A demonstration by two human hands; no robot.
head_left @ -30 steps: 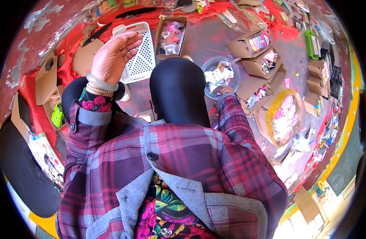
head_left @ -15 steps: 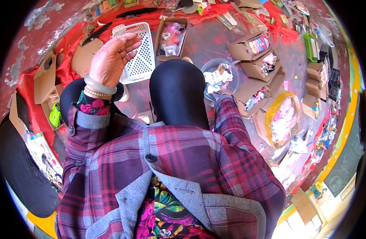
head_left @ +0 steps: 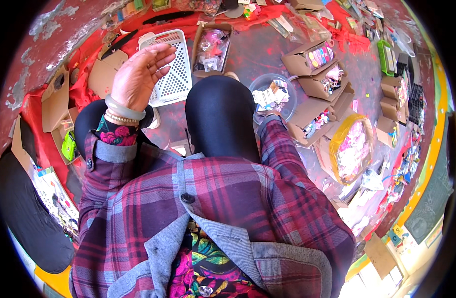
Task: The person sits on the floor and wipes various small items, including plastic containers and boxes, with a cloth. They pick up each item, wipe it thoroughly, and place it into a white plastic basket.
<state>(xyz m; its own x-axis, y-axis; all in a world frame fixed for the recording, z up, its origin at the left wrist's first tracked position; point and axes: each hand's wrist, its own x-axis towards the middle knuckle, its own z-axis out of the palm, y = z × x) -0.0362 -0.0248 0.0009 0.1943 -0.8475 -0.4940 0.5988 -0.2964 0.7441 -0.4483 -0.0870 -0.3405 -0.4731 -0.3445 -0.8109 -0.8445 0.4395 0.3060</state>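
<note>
My left hand is raised above my left knee, palm turned inward, fingers loosely bent and holding nothing. Behind it on the floor lies a white perforated plastic basket. My right hand reaches to the near side of a round clear plastic tub. White and printed card pieces with small colourful bits fill the tub's left and middle. Most of the right hand, fingers included, is hidden by the sleeve and these pieces, so its grip does not show.
A brown carton with plastic-bagged items stands past my knees. Open cartons, one of bright packets, line the right of the tub. Nearer stands a yellow-taped box of pink and white pieces. A green basket is far right.
My right forearm has shifted slightly left, and the card pieces in the tub sit a little differently. My left hand has stayed nearly still.
</note>
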